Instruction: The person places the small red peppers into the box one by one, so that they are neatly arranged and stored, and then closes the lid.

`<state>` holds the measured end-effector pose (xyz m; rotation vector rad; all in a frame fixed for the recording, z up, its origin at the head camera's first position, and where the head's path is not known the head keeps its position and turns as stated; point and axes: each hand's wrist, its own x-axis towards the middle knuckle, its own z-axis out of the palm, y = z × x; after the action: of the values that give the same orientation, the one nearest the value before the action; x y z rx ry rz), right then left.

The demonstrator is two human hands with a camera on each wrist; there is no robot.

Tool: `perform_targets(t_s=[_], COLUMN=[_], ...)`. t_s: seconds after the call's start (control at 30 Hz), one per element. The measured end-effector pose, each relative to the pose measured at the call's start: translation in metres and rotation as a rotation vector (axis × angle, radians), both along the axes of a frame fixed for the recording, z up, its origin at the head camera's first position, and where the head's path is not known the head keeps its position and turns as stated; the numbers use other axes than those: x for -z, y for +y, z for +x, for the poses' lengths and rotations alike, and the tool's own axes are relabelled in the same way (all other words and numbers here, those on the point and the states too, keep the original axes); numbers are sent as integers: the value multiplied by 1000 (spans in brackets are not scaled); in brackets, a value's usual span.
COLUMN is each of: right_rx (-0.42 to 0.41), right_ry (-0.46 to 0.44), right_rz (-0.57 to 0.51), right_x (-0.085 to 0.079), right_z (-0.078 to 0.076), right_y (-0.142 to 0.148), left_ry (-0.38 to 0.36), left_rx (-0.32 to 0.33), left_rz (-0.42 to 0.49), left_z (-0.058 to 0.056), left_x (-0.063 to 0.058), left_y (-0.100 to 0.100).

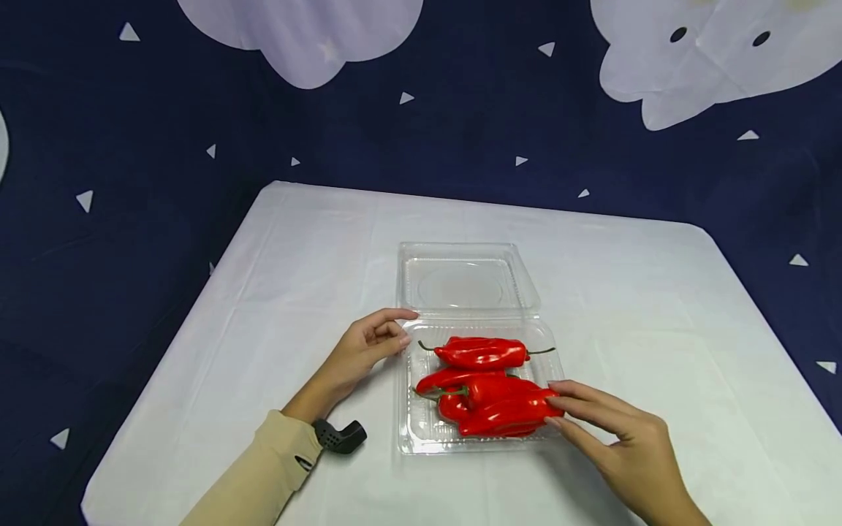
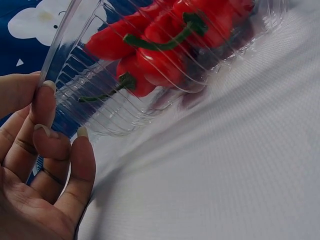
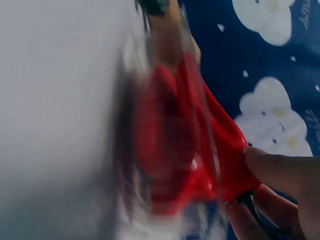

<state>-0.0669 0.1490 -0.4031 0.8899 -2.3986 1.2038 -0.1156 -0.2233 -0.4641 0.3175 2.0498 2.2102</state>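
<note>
A clear plastic clamshell box point(image 1: 416, 431) lies on the table with its lid point(image 1: 460, 281) folded back. Several glossy red peppers with green stems are in its base, one red pepper point(image 1: 483, 353) lying across the far part. At the box's left side, my left hand point(image 1: 365, 351) pinches the rim between thumb and forefinger; the left wrist view shows this hold on the box wall point(image 2: 102, 112). My right hand point(image 1: 621, 438) grips the near red pepper point(image 3: 227, 155) by its right end, above the base. Its stem shows under the fingers in the right wrist view. Blur hides the lower peppers there.
A white cloth covers the table point(image 1: 316, 241), which has rounded corners. Behind it hangs a dark blue backdrop point(image 1: 460, 131) with white clouds and small triangles. A black wrist device point(image 1: 340, 437) sits on the left wrist, by the beige sleeve point(image 1: 263, 467).
</note>
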Motion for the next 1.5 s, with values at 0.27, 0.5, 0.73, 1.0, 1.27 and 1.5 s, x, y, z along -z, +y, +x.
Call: perform_targets(t_s=[0.27,0.5,0.73,1.0,1.27,1.5], right_rx=[-115,-177,-204,-47,95,27], right_ry=[-11,-33,11,22,-433,-740], right_rz=[-24,60,86,79,-345,-538], right_x=[11,19,9,-11,-3,25], right_z=[1,-10,-14,-32,-94,-132], right_y=[-20,-25,-22,-5,14,17], left_ry=[5,2,12,13,-7,-23], left_rx=[5,-1,3,-4,-18,-84], left_rz=[4,-3,-4,-19,48,52], left_z=[0,0,0,1,2,2], left_x=[-1,-1,-1,0,1,-2], left_y=[2,1,2,2,3,7])
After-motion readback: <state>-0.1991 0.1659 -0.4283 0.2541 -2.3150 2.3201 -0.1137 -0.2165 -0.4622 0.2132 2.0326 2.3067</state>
